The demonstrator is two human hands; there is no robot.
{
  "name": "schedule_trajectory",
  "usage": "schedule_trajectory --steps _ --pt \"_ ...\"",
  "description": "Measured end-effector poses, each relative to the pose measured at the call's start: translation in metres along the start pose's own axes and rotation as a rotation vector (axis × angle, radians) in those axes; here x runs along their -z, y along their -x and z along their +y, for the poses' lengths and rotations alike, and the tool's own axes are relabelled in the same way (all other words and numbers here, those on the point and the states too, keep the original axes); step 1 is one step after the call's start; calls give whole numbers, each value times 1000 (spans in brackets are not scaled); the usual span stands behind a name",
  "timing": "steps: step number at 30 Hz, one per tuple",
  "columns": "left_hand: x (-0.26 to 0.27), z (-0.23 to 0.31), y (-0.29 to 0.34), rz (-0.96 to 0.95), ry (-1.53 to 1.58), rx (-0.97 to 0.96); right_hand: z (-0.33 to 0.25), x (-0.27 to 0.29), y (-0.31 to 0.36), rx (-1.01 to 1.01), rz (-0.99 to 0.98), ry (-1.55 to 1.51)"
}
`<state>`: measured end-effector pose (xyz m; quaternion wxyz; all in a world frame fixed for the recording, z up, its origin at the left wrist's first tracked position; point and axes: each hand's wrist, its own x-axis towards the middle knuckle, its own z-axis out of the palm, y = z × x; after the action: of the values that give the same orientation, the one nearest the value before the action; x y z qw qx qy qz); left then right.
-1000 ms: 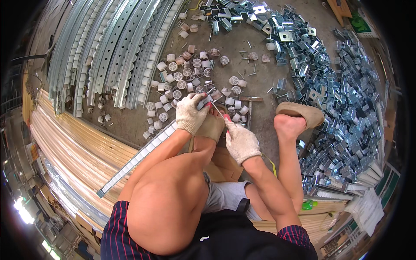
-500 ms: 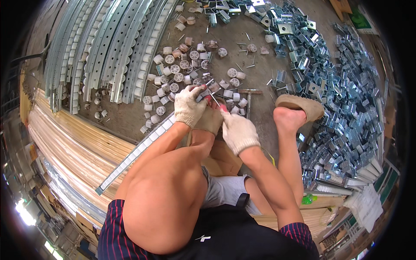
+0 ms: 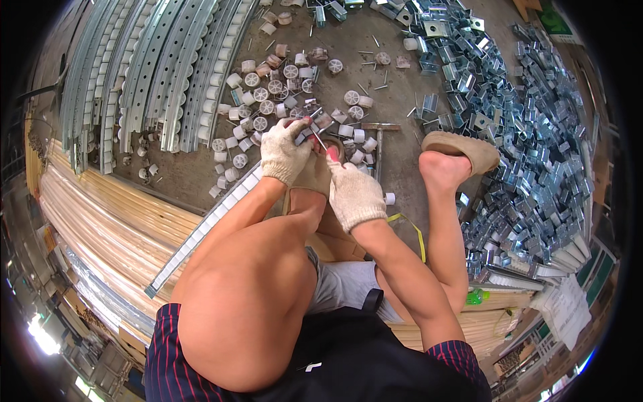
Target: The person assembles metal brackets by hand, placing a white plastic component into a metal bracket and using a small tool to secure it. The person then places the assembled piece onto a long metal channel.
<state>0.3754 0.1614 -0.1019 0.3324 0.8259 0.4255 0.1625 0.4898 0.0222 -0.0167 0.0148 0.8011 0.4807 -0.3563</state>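
Note:
My left hand [image 3: 281, 153], in a cream knitted glove with the fingertips bare, is closed around the upper end of a narrow metal roller track [image 3: 224, 209]. White rollers line this track, which slants down to the left past my raised knee. My right hand [image 3: 356, 194], gloved the same way, grips a thin metal rod [image 3: 320, 139] and points it up-left at the track's end. Whether the rod has a handle is hidden in the right fist. Both hands meet above my sandalled foot.
Loose white rollers [image 3: 266, 107] and small pins lie scattered ahead. A hammer [image 3: 380, 126] rests right of them. Metal brackets [image 3: 492, 120] are heaped at the right. Finished-looking roller tracks [image 3: 154, 74] stand far left, above long wrapped bundles [image 3: 114, 208]. A yellow strap [image 3: 420, 238] lies near my right forearm.
The whole view has shifted slightly. Both hands keep their hold at the track's end, the right one a little closer to the left. More of the yellow strap shows.

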Motion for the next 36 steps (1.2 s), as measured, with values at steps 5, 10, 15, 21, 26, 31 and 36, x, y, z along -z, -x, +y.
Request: schedule_trajectory --steps 5,10,15,21,26,31,36 --pt "4 4 -2 27 -68 -55 -4 2 6 -3 40 -13" --pt "2 4 -1 29 -115 -71 -1 1 15 -38 -6 -43" --pt "1 1 0 26 -66 -24 1 -18 -2 -26 114 -34" --pt "4 2 -3 36 -89 -59 5 -5 11 -27 49 -78" --pt "5 2 -3 21 -73 -77 -2 -6 9 6 2 -45" --pt "3 9 -2 -17 -36 -25 -1 -9 0 -30 101 -13" --pt "2 -2 0 37 -142 -73 11 -18 15 4 77 -49"
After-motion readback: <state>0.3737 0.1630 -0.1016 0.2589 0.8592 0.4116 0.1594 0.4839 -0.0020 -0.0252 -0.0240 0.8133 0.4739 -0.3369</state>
